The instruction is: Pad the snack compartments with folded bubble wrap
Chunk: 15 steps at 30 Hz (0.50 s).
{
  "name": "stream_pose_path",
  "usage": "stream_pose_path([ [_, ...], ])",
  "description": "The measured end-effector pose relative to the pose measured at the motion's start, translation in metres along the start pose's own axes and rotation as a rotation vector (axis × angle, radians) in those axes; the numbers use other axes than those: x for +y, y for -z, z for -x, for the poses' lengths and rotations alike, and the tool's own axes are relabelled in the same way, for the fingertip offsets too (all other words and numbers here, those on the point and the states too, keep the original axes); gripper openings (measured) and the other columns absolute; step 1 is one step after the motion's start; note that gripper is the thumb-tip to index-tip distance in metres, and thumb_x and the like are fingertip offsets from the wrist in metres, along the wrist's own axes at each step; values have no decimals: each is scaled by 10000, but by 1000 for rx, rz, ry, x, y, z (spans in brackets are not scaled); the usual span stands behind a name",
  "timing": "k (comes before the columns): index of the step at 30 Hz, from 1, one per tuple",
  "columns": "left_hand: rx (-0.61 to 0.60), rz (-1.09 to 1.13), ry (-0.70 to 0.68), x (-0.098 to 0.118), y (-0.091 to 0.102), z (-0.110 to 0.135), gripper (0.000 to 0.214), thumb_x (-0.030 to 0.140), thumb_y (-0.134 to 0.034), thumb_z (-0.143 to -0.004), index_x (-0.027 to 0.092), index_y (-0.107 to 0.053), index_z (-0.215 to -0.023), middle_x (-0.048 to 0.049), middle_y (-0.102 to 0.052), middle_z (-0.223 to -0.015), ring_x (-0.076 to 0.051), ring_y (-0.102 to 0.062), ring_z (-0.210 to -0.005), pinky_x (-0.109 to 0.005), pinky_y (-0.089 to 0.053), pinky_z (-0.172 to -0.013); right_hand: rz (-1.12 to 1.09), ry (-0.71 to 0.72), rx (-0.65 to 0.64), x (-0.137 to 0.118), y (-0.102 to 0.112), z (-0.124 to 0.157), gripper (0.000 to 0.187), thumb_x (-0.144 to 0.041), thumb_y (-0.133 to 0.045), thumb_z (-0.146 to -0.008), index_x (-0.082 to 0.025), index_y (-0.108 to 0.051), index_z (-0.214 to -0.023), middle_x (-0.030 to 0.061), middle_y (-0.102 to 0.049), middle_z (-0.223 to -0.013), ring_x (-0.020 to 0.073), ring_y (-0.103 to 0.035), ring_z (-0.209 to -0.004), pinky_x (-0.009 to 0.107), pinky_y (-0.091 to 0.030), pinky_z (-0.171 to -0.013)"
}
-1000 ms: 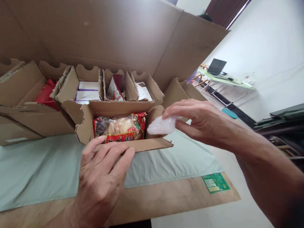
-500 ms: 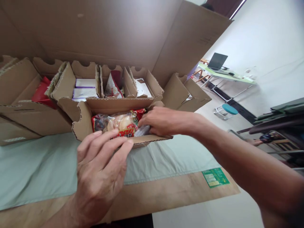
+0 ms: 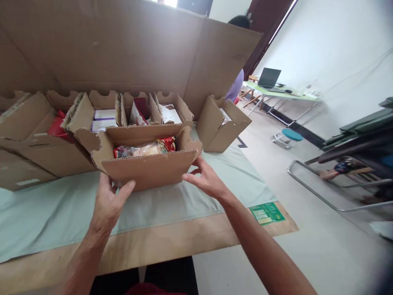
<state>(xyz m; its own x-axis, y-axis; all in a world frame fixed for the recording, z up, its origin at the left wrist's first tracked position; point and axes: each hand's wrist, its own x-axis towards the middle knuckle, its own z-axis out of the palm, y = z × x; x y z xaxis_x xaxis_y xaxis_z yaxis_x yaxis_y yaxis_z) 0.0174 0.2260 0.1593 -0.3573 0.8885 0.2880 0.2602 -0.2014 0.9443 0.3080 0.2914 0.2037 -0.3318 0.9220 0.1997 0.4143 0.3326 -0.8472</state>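
A small open cardboard box [image 3: 150,170] stands in front of me, its front wall facing me. Snack packets [image 3: 147,148] in red and clear wrapping lie inside it, partly hidden by that wall. My left hand [image 3: 112,200] grips the box's lower left corner, thumb on the front and fingers round the side, mostly out of sight. At the right side, my right hand [image 3: 207,178] has its fingers against the box edge and its thumb by the front lower corner.
Behind stands a row of cardboard boxes [image 3: 61,151] with white packs, a red item and cards. Another box [image 3: 219,131] stands to the right. A tall cardboard panel [image 3: 123,49] rises behind them. A green cloth [image 3: 70,209] covers part of the wooden tabletop [image 3: 172,237].
My right hand has come out of the box to its right side. My left hand has moved from the front rim down to the lower left corner. The packets sit lower behind the front wall.
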Motion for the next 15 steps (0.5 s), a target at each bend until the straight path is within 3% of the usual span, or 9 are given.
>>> stream_pose_path([
  [2, 22, 60, 42, 8, -8, 8, 674, 462, -762, -803, 226, -524, -1387, -97, -646, -1285, -289, -611, -1236, -483, -500, -1091, -33, -2, 58, -1, -15, -2, 582, -575, -677, -848, -201, -599, -1288, 126, -703, -1256, 271, -684, -1056, 385, -583, -807],
  [4, 6, 55, 66, 14, -13, 28, 668, 458, -763, -799, 230, -525, -1380, -101, -644, -1290, -294, -616, -1234, -497, -495, -1093, 16, -30, 148, -5, -16, 13, 463, -557, -641, -873, -197, -645, -1165, 106, -742, -1114, 249, -690, -920, 372, -568, -757],
  [8, -67, -28, 101, 12, -12, 90, 596, 432, -746, -828, 252, -562, -1366, -115, -666, -1292, -315, -593, -1300, -525, -437, -1159, 181, -115, 307, -10, 3, 85, 328, -528, -646, -886, -203, -678, -921, 82, -748, -909, 239, -677, -778, 334, -533, -634],
  [10, -78, -83, 152, 7, -1, 117, 563, 445, -756, -821, 241, -609, -1325, -124, -685, -1274, -339, -572, -1331, -553, -378, -1202, 247, -115, 368, -14, 7, 119, 311, -519, -658, -888, -209, -687, -879, 74, -748, -861, 243, -678, -753, 332, -532, -618],
  [12, -76, -118, 218, 6, 19, 129, 552, 457, -784, -795, 227, -644, -1277, -121, -711, -1227, -361, -578, -1322, -579, -345, -1217, 269, -92, 393, -22, -3, 135, 280, -496, -673, -892, -217, -693, -869, 66, -744, -826, 244, -678, -739, 334, -541, -621],
  [15, 56, -147, 216, 16, 51, 117, 553, 430, -795, -793, 237, -636, -1287, -81, -730, -1188, -340, -605, -1289, -559, -331, -1231, 182, 14, 340, -41, -38, 115, 232, -452, -665, -922, -229, -703, -972, 67, -744, -909, 242, -686, -825, 341, -568, -693],
])
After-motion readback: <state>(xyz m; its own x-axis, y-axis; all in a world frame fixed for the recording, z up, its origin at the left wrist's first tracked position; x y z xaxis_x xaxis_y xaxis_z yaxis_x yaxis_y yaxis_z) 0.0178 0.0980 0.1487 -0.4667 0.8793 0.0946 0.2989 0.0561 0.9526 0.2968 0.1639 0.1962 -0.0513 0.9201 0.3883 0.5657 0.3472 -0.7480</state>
